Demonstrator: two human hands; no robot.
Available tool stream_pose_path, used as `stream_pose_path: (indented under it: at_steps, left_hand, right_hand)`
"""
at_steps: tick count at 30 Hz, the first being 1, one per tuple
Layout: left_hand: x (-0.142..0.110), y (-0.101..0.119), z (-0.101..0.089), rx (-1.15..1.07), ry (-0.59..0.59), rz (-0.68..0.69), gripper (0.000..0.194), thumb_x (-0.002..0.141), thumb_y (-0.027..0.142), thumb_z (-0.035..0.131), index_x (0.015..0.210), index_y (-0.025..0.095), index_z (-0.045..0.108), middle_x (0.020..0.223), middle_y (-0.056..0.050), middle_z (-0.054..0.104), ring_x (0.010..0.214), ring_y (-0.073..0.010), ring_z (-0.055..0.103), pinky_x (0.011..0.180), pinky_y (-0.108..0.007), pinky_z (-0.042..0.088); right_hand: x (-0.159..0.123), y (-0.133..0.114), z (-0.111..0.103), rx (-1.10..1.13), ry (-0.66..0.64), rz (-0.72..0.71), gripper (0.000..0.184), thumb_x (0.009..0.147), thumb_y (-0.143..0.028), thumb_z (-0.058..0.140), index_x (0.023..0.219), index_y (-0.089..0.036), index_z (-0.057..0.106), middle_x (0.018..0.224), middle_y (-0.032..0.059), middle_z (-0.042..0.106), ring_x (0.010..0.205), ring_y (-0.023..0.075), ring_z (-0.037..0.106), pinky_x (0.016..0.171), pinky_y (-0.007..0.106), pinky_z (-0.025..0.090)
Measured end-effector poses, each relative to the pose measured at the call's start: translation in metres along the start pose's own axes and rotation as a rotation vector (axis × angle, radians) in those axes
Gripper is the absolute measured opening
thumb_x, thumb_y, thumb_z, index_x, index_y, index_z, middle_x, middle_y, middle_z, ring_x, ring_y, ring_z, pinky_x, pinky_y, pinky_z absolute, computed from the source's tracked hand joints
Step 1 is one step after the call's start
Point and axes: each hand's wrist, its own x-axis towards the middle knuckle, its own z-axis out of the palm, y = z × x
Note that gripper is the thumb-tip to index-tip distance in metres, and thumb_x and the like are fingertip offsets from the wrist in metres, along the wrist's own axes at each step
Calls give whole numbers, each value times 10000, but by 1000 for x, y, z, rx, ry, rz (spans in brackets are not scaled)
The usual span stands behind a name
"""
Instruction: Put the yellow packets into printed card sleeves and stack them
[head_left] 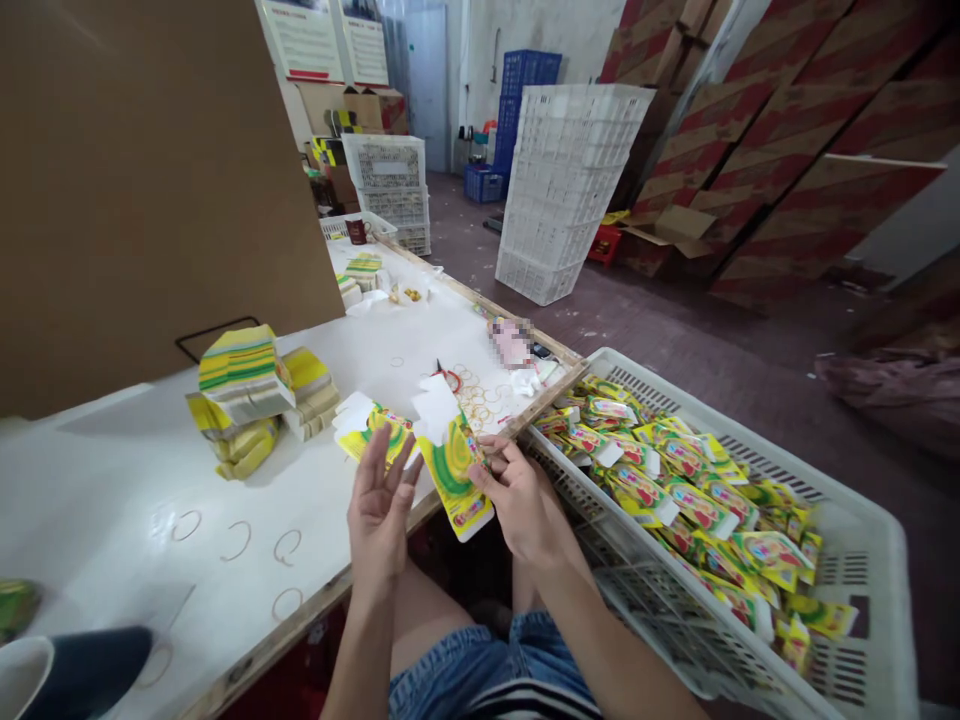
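My right hand pinches the right edge of a yellow and green printed carton, whose white end flaps stand out at the top. The carton tilts over the table's front edge, above my lap. Just to its left, my left hand has its fingers spread and grips nothing. Beyond those fingers lies another yellow carton with white flaps, on the white table. Bundles of flat cartons are piled farther left. Behind the held carton are red-handled scissors and scattered rubber bands.
A large white crate full of yellow packets stands against the table at my right. Stacked white crates rise on the floor beyond. A brown cardboard panel blocks the far left. A dark blue cup stands at the near left corner.
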Motion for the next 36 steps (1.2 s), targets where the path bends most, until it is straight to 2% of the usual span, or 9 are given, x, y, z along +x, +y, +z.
stream_pose_path:
  at_steps: [4,8,14,18,21,24,28,32,36]
  left_hand:
    - [-11,-11,8,-112,-216,-277,444,727,456,749,1098,218,690,1175,-108,708,1114,-293,644,909,-380,536]
    - [-18,-9,13,-179,-294,-364,449,621,498,810,936,190,721,971,-100,763,999,-289,684,839,-369,548]
    - [-15,-12,20,-158,-189,-403,443,586,407,851,915,153,697,897,-105,762,874,-264,709,752,-329,551]
    - [-15,-25,23,-46,-46,-396,443,619,421,826,927,153,654,774,-51,750,726,-212,708,657,-288,544]
    - [-16,-27,27,96,-45,-349,434,700,417,767,1009,164,598,802,-39,742,729,-189,702,659,-267,536]
    - [-18,-21,31,159,-97,-307,565,750,358,736,1205,210,437,843,-29,737,780,-189,709,680,-266,532]
    - [-19,-10,29,147,-252,-325,651,809,360,679,1324,237,300,1001,-94,726,911,-222,704,749,-314,545]
    - [-18,-2,23,146,-403,-367,664,849,368,633,1399,235,285,1165,-145,678,1039,-256,666,838,-362,537]
    - [-18,6,22,102,-495,-427,621,854,348,633,1395,223,354,1160,-137,683,1045,-273,660,857,-367,527]
  right_hand:
    - [-10,-3,-8,-40,-39,15,419,694,-374,795,1006,-217,563,841,19,726,769,197,685,738,327,549]
    - [-14,-8,-15,-142,-72,-31,339,703,-401,785,931,-194,643,890,35,716,832,195,657,795,317,520]
    - [-21,-19,-25,-305,-104,-22,374,694,-412,788,962,-172,685,912,45,696,828,195,617,769,306,497]
    - [-25,-12,-26,-382,-49,-13,302,751,-428,732,864,-156,666,753,25,656,731,190,609,682,296,502]
    - [-24,-3,-28,-458,77,-103,246,815,-403,665,789,-164,619,696,15,614,640,159,568,597,265,476]
    - [-21,-3,-33,-507,102,-186,255,821,-335,665,1016,-182,605,823,33,644,699,164,593,634,263,492]
    - [-18,-12,-44,-482,-77,-154,568,814,-288,684,1333,-250,455,1014,45,648,754,159,625,708,276,519]
    - [-16,-21,-54,-386,-234,-92,489,851,-313,651,1308,-272,480,1063,39,639,768,147,641,740,280,522]
    - [-16,-27,-58,-330,-330,-26,363,866,-374,639,1195,-237,573,988,39,662,838,171,648,770,288,512]
